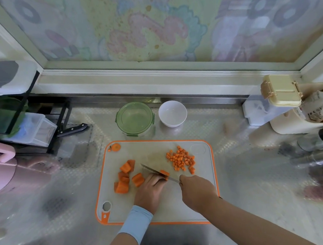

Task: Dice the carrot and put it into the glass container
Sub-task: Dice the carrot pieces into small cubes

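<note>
Cutting board [163, 208] taken as landmark; it lies on the steel worktop [247, 192].

Left hand [150, 192]: rests near the board's centre, grip curled down and pressed onto a carrot piece [164, 172], pinning it flat. Judged purpose: to stop the piece rolling and to keep the fingertips tucked back from the edge.

Right hand [197, 191]: toward the board's right side, grip closed round the handle of the knife [156, 172]. The handle itself is hidden inside the fist. The blade runs up and left across the board's middle, lying against the pinned piece and close beside the left fingers.

Relation to grip: the pinned piece sits at the left fingertips, partly beyond the blade; only its far end shows.

Stock: uncut carrot chunks [125, 177] are grouped at the board's left side, clear of the blade. Finished dice [181, 160] are heaped toward the board's upper right, kept apart from the uncut stock.

Glass container [135, 118]: stands just beyond the board's far edge, green lid on, no carrot visible inside. A white bowl [172, 113] stands beside it.

Judgement: dicing part done; transfer not yet begun.
</note>
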Motion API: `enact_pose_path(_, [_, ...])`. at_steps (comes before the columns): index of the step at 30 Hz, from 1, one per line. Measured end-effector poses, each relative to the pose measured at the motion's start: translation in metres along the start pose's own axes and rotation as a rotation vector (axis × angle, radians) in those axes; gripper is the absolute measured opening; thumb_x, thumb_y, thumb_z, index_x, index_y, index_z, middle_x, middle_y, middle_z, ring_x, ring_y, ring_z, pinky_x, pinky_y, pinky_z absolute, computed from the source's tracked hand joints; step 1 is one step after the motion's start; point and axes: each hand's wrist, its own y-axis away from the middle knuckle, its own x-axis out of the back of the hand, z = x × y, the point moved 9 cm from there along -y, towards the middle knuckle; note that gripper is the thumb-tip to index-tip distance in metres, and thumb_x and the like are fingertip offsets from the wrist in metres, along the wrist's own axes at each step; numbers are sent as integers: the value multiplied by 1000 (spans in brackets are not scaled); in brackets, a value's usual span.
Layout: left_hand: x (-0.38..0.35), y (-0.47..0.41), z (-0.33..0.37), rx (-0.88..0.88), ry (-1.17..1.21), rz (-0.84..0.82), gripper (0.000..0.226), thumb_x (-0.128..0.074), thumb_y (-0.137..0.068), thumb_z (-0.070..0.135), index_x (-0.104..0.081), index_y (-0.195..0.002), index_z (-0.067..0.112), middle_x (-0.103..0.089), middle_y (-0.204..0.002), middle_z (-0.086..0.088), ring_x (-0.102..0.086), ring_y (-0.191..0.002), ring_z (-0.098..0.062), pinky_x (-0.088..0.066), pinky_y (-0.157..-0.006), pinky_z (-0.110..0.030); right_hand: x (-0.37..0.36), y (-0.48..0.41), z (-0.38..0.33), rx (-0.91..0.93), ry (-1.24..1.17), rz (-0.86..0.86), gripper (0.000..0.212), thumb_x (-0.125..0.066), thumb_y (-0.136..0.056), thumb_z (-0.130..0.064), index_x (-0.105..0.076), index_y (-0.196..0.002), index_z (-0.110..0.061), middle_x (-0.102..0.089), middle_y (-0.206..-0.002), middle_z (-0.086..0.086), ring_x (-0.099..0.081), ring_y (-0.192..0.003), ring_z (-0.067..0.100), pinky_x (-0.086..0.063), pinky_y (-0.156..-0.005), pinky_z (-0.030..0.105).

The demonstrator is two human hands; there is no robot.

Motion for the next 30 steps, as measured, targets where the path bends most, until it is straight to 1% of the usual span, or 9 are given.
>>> enact_pose_path(4, [-2,2,-4,27,44,-22,21,-54,-85,11,-74,-90,10,-65,-96,-1,-56,-94,-18,-52,-65,-27,3,0,-1,18,-7,13,13,-39,-101,-24,-46,-91,-22,-51,-73,-3,-58,-67,22,-52,-61,35])
enact_pose_path(8, [1,3,-2,43,25,-8,24,-52,-85,10,-75,-92,11,-66,-96,-2,-57,-94,-18,-51,-69,-25,8,-1,-3,48,16,31,16,-37,-103,-27,-46,-91,-22,-48,-72,-5,-57,-68,21,-46,-59,33])
enact_pose_path(10, [1,5,-1,43,11,1,24,-51,-86,10,-75,-93,10,-66,-96,-2,-58,-94,-19,-52,-72,-27,10,2,-4,59,27,50,21,-34,-105,-31,-49,-93,-21,-51,-74,-3,-58,-69,23,-46,-60,34])
enact_pose_path(12, [2,6,-1,51,5,13,24,-51,-88,11,-74,-93,10,-67,-95,-3,-58,-94,-20,-53,-73,-28,12,5,-6,69,38,72,24,-32,-106,-32,-46,-91,-20,-53,-74,-1,-59,-68,25,-47,-62,35])
enact_pose_path(17, [5,4,2,35,-27,36,23,-52,-85,11,-75,-88,10,-68,-92,-2,-56,-94,-19,-52,-73,-28,15,14,-9,95,49,118,24,-29,-107,-34,-39,-90,-20,-41,-66,-5,-51,-63,23,-39,-59,33])
enact_pose_path(19, [5,4,4,16,-43,39,24,-52,-84,10,-75,-87,10,-68,-92,-3,-55,-93,-20,-52,-72,-28,15,16,-10,100,52,120,23,-29,-107,-33,-39,-91,-20,-41,-66,-5,-51,-62,23,-41,-58,33])
enact_pose_path(22, [5,5,4,4,-52,42,25,-51,-83,10,-76,-87,10,-69,-92,-3,-55,-93,-19,-52,-70,-28,14,18,-12,97,48,115,23,-29,-107,-33,-40,-92,-21,-43,-67,-5,-55,-64,22,-45,-60,33])
enact_pose_path(27, [4,6,2,-2,-43,33,24,-53,-82,9,-76,-89,11,-68,-93,-2,-55,-93,-18,-52,-70,-28,16,19,-12,95,49,106,26,-29,-107,-33,-49,-99,-19,-47,-69,-4,-57,-65,21,-51,-65,35])
enact_pose_path(30, [4,6,1,-10,-34,36,24,-53,-82,9,-76,-89,11,-68,-93,-2,-55,-93,-18,-50,-72,-26,16,19,-13,88,47,99,25,-30,-107,-32,-49,-98,-18,-46,-68,-4,-56,-64,21,-50,-64,35])
